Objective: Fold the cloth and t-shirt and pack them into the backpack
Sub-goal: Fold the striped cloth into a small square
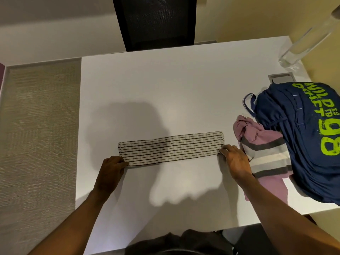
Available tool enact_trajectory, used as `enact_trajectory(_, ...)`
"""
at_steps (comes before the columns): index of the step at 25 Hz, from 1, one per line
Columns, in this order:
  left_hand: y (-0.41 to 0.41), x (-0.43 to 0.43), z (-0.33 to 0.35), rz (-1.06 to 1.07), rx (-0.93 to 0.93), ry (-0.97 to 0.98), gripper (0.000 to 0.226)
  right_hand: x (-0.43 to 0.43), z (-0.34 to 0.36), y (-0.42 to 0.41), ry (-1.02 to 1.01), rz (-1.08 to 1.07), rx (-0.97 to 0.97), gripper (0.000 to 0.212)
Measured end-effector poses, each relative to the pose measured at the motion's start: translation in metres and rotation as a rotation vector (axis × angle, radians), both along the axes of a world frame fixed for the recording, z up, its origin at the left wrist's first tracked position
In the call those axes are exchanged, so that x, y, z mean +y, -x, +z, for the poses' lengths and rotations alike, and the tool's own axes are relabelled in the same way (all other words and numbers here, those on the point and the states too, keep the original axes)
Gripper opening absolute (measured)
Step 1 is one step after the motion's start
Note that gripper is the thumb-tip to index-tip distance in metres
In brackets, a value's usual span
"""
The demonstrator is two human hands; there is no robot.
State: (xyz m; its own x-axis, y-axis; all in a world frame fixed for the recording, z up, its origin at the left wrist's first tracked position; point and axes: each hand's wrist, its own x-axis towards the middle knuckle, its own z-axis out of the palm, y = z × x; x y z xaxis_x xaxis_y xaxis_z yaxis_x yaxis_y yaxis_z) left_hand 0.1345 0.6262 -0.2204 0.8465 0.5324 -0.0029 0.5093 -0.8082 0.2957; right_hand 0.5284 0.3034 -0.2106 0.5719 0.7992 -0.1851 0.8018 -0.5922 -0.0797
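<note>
The left hand point(112, 168) grips the near left corner of the striped cloth point(171, 148), fingers curled in around the edge; the right hand point(236, 161) sits at the near right corner, its fingertips point(223, 152) on the fabric, though whether the thumb is tucked beneath to pinch it cannot be told. Between the two hands the cloth lies flat on the white table point(165, 89) as a long narrow band (cream with thin dark lines running along its length), stretched from one hand to the other and reaching away from both towards the far side. Just beyond the right hand, on its outer side, lies the t-shirt point(265, 153), pink with grey and white bands, crumpled and unfolded; its edge is close beside the knuckles. Further out from that hand, touching and partly covering the t-shirt, rests the backpack point(303, 135), navy with bright green lettering; past it sit a grey cable port point(280, 78) set in the tabletop and a clear glass vessel point(303, 39). Straight ahead of both hands, across the table, stands a black mesh chair point(156, 23).
</note>
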Motion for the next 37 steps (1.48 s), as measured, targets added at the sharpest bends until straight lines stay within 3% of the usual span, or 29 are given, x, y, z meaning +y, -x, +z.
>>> enact_trajectory(4, -0.005, -0.017, 0.003, 0.134, 0.015, -0.051, 0.020, 0.000, 0.004, 0.012, -0.081, -0.041, -0.041, 0.020)
enact_trajectory(9, -0.064, -0.073, 0.003, 0.260, -0.168, 0.166, 0.050, 0.047, -0.005, 0.069, -0.220, -0.040, 0.070, 0.050)
enact_trajectory(14, -0.144, -0.111, -0.004, 0.165, -0.215, 0.310, 0.057, 0.121, -0.021, 0.115, -0.229, 0.117, 0.211, 0.059)
enact_trajectory(17, -0.169, -0.112, -0.011, 0.215, -0.206, 0.423, 0.058, 0.149, -0.029, 0.128, -0.170, 0.149, 0.238, 0.063)
enact_trajectory(22, -0.162, -0.096, -0.044, 0.160, 0.032, 0.204, 0.062, 0.153, -0.050, 0.133, -0.051, 0.143, 0.143, 0.073)
enact_trajectory(30, -0.141, -0.077, -0.040, 0.180, 0.041, 0.136, 0.064, 0.115, -0.042, 0.092, -0.191, 0.126, 0.071, 0.066)
enact_trajectory(37, -0.090, -0.036, -0.043, 0.366, 0.099, 0.033, 0.067, 0.067, -0.039, 0.034, -0.072, -0.109, 0.115, 0.073)
